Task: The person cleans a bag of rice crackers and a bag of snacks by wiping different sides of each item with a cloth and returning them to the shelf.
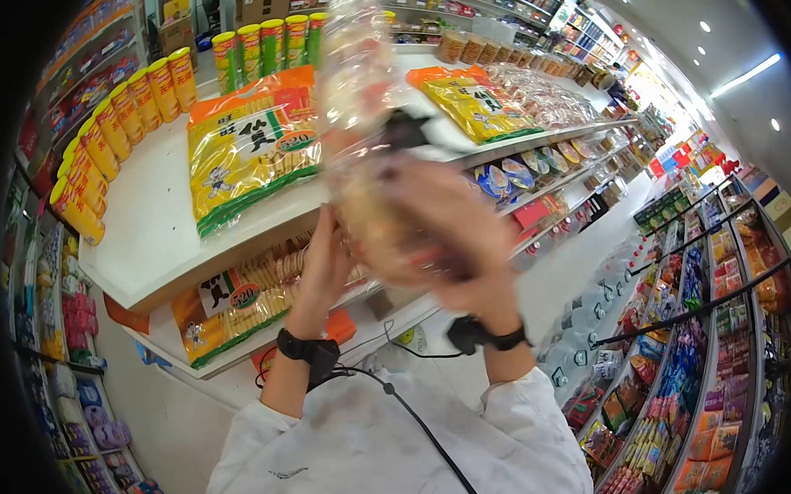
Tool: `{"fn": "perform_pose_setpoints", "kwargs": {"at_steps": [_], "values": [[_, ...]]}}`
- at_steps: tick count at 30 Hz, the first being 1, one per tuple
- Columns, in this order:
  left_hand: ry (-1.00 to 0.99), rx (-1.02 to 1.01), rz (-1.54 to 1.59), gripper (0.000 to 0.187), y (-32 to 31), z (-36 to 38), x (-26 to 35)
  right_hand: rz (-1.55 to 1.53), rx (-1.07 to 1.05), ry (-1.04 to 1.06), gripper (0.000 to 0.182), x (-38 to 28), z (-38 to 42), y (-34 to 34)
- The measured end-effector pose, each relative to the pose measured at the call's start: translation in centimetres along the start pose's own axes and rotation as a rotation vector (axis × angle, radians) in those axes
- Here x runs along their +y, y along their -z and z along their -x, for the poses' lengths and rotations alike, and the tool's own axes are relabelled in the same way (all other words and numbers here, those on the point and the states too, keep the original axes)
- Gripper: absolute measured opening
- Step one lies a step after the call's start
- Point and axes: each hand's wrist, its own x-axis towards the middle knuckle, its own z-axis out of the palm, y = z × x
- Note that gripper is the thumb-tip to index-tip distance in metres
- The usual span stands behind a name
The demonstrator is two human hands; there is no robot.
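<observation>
Clear plastic packaging stands tall and blurred in front of me, over the white shelf top. My right hand is wrapped round its lower part, smeared by motion. Lower left of it, my left hand is raised against the package's lower side, its fingers partly hidden. What the package contains is too blurred to tell. To its left lies a yellow and orange snack bag on the shelf top, and a similar yellow bag lies to its right.
Yellow canisters and green canisters line the shelf top's edge. Clear-wrapped packs lie at the right. Another yellow bag is on the lower shelf. Bottles and snack racks stand across the aisle. Black cables hang near my wrists.
</observation>
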Motion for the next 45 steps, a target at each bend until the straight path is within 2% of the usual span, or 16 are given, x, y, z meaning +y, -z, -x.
{"fn": "perform_pose_setpoints", "kwargs": {"at_steps": [1,6,9,12,13,17,24,26,28,30,36,40,41,42,44,45], "values": [[0.004,0.031,0.075,0.054,0.2,0.1,-0.8,0.031,-0.079,0.124,0.082,-0.4,-1.0,-2.5],[0.073,-0.053,0.219,0.054,3.8,1.7,-1.9,0.064,-0.409,0.216,0.088,-0.7,0.3,-11.2],[0.114,-0.077,0.235,0.054,6.1,2.9,-2.4,0.018,-0.563,0.144,0.083,-1.3,2.7,-13.9],[0.136,-0.093,0.248,0.054,7.4,3.6,-2.8,-0.115,-0.495,0.139,0.075,-0.9,4.2,-13.3],[0.142,-0.095,0.257,0.054,7.6,3.7,-3.2,-0.038,-0.450,0.087,0.065,-1.0,3.9,-12.7],[0.166,-0.116,0.283,0.054,8.4,3.9,-4.3,0.005,-0.327,0.024,0.056,0.3,5.1,-11.7],[0.182,-0.157,0.314,0.054,10.1,4.7,-5.3,0.296,-0.147,-0.343,0.051,5.4,9.1,-8.7],[0.171,-0.164,0.319,0.054,10.9,5.1,-5.2,0.366,0.029,-0.459,0.041,8.0,11.7,-9.4],[0.148,-0.188,0.318,0.054,11.4,5.3,-5.4,-0.013,0.002,-1.051,0.048,8.6,13.1,-9.5],[0.119,-0.209,0.309,0.054,11.9,5.9,-5.6,-0.156,0.021,-1.031,0.052,9.3,14.8,-10.2],[0.007,-0.263,0.221,0.055,13.8,7.3,-6.2,-0.003,0.039,-0.754,0.050,6.3,12.7,-11.2],[-0.129,-0.241,0.034,0.055,16.4,9.1,-6.4,0.084,-0.422,-0.331,0.054,2.2,8.1,-11.5],[-0.183,-0.200,-0.079,0.055,17.1,9.6,-6.4,0.078,-0.529,-0.290,0.058,1.5,7.7,-12.4],[-0.223,0.003,-0.461,0.057,17.3,9.9,-6.2,0.114,-0.542,-0.251,0.058,1.6,7.6,-13.0],[-0.124,-0.050,0.285,0.059,17.0,9.4,-6.5,0.196,-0.568,-0.170,0.059,2.3,6.9,-14.6],[-0.143,-0.204,0.516,0.061,16.4,8.8,-5.9,0.214,-0.587,-0.140,0.062,2.9,6.1,-14.9]]}}
